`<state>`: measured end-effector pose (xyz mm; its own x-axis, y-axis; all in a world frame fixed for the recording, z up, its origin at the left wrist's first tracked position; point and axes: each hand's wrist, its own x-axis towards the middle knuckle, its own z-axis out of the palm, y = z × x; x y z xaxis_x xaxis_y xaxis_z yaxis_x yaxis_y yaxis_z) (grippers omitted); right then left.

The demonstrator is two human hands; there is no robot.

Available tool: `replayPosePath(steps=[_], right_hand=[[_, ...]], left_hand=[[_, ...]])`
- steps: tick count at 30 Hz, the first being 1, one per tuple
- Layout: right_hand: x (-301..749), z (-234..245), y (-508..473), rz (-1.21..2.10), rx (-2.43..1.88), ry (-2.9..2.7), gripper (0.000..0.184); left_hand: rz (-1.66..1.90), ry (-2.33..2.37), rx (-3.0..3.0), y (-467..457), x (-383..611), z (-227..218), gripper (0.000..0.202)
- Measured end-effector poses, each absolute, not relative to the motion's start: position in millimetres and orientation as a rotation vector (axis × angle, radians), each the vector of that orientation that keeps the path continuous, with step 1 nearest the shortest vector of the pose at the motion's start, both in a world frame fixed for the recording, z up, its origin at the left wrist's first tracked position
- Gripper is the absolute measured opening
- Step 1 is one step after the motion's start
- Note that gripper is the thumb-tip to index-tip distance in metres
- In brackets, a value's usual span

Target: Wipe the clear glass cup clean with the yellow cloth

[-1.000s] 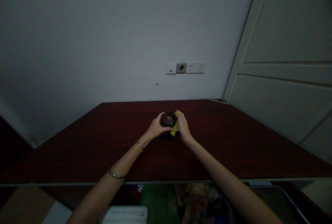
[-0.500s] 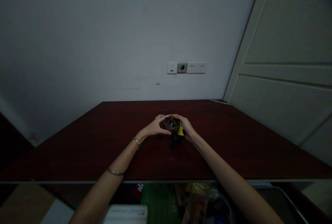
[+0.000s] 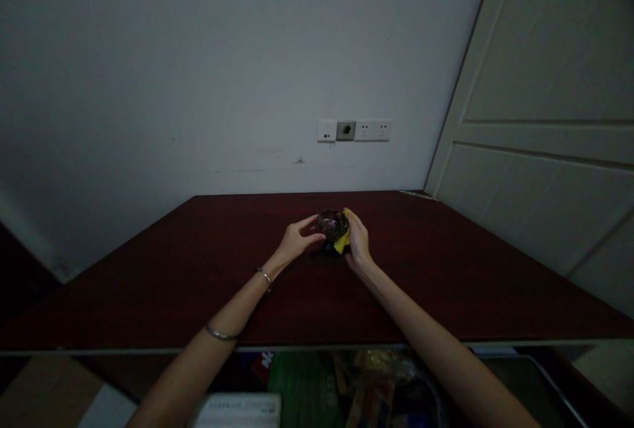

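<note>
A small dark, see-through glass bowl or cup (image 3: 329, 223) is held over the middle of the table, its round opening facing me. My left hand (image 3: 296, 240) grips its left edge between thumb and fingers. On the other side my right hand (image 3: 358, 236) is closed around a yellow and black cloth (image 3: 341, 243), which lies against the glass. The black part of the cloth hangs below the glass. The right fingertips are partly hidden behind the cloth and glass.
The dark red tabletop (image 3: 238, 269) reaches back to a pale wall with sockets (image 3: 364, 130). A panelled white door (image 3: 539, 124) stands at the right. Below the table's front edge are a white box (image 3: 238, 411), a green item (image 3: 302, 388) and assorted packages.
The glass has shifted slightly up and tilted. My left hand has drawn back to its left edge, and my right hand with the cloth has turned more upright.
</note>
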<state>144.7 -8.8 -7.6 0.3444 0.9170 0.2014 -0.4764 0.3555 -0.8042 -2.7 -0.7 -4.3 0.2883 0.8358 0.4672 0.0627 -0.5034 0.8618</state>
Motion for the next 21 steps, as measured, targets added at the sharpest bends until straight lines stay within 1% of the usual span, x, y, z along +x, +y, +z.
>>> replayPosePath(steps=[5,11,13,16,21], right_hand=[[138.6,-11.1,-12.9,0.911,-0.771,-0.86,0.048],[133.7,-16.2,-11.3,0.863,-0.859,-0.987,0.046],[133.5,-17.4,-10.0,0.875,-0.858,-0.983,0.045],[135.7,-18.6,-5.7,0.908,-0.836,-0.944,0.041],[148.1,-15.9,3.7,1.082,-0.82,-0.949,0.033]], left_hand=[[1.267,0.734,1.991,-5.9,1.6,-4.6,0.073],[1.355,1.032,1.997,-2.2,2.2,-11.1,0.08],[1.365,1.065,1.995,-2.1,1.6,-11.1,0.079],[1.327,0.985,2.025,-4.0,-1.2,-7.0,0.074],[1.112,0.781,2.107,-6.0,-9.2,0.6,0.074]])
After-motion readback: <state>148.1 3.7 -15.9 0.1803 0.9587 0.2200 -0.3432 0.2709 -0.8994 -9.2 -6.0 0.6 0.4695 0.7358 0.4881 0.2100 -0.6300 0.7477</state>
